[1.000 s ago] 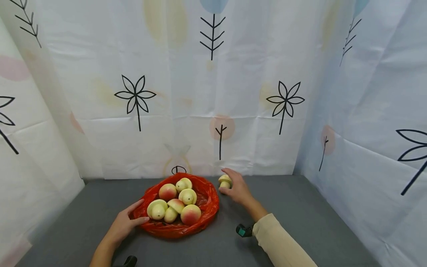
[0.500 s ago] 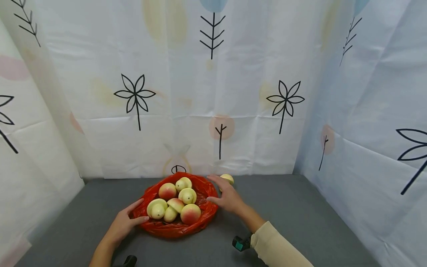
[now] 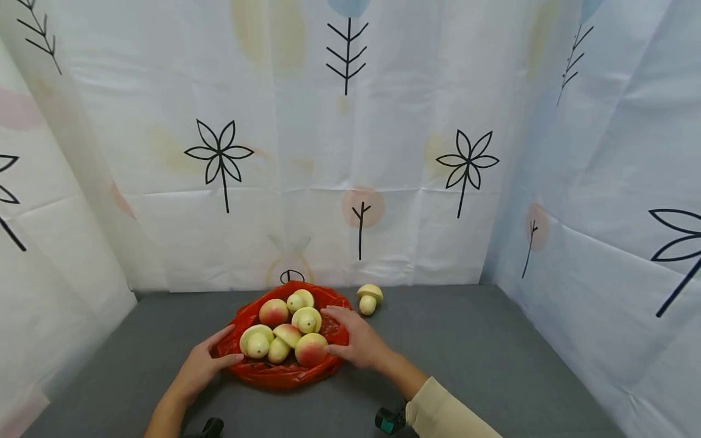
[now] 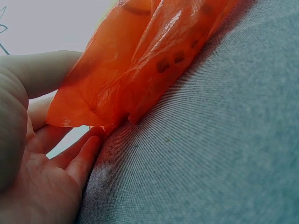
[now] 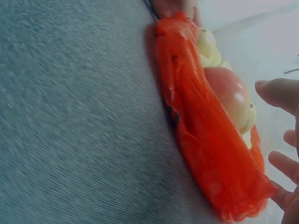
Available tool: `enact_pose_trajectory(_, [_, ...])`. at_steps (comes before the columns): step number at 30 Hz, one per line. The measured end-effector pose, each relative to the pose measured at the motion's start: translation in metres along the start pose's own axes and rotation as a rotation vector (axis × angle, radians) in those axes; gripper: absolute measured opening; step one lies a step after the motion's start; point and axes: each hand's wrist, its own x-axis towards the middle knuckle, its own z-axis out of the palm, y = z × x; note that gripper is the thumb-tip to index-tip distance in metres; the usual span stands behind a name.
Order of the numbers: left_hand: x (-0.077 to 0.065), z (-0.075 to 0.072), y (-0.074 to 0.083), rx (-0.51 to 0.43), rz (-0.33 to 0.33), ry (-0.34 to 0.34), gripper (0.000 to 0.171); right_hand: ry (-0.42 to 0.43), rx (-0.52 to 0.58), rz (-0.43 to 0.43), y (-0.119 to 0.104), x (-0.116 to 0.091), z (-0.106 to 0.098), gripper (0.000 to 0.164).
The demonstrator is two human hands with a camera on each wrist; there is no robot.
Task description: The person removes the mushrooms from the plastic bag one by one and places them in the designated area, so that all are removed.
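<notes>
The left hand (image 3: 199,368) is gripping the left rim of the red bag (image 3: 274,382), while the right hand (image 3: 360,342), fingers loosely parted, is spanning its right side.

white curtain (image 3: 405,109) — black flowers (image 3: 468,160) — behind grey table (image 3: 482,353)

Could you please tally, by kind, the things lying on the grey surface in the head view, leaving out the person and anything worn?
Mushroom-shaped pieces with a stem showing: 5 (4 inside the bag, 1 outside)
Round, red-blushed pieces with no stem visible: 2
Red plastic bag: 1
Total: 8
</notes>
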Motion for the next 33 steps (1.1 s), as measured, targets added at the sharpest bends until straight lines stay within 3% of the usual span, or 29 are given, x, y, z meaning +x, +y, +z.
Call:
enact_pose_trajectory(10, [0.0,0.0,0.001,0.0,0.007,-0.001,0.088,-0.083,0.019,-0.008,0.0,-0.001,0.013,0.066])
enact_pose_trajectory(16, [0.0,0.0,0.0,0.005,0.012,0.005,0.088,-0.129,-0.003,0.038,-0.003,0.002,0.015,0.066])
enact_pose_trajectory(23, [0.0,0.001,-0.002,-0.001,0.014,0.0,0.088,-0.17,-0.05,0.1,-0.004,0.005,0.019,0.054])
enact_pose_trajectory(33, [0.0,0.0,-0.001,-0.004,0.004,0.0,0.089,-0.187,-0.031,0.043,-0.005,0.006,0.019,0.05])
